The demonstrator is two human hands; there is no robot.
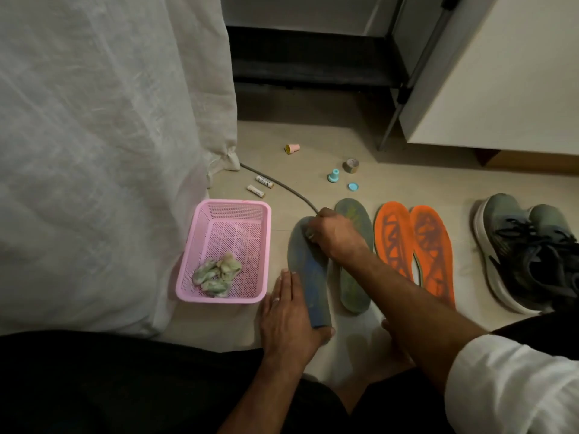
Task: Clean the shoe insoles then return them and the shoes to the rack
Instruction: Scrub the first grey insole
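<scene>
Grey-blue insole (pixel 308 270) flat on floor (pixel 282 170), heel held down by left hand (pixel 289 311), fingers straight. Right hand (pixel 336 234) curled at its toe, grip contents hidden. Beyond: second insole (pixel 355 286), orange insoles (pixel 413 245), shoes (pixel 529 249). Left: pink basket (pixel 200 283).

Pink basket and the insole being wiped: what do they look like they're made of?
Pink basket: moulded plastic, slightly glossy, going by its perforated grid walls and floor. Grey-blue insole under both hands: probably foam with a matte fabric top; its surface looks dull, worn and unevenly coloured. Neither can be confirmed from the head view.
</scene>
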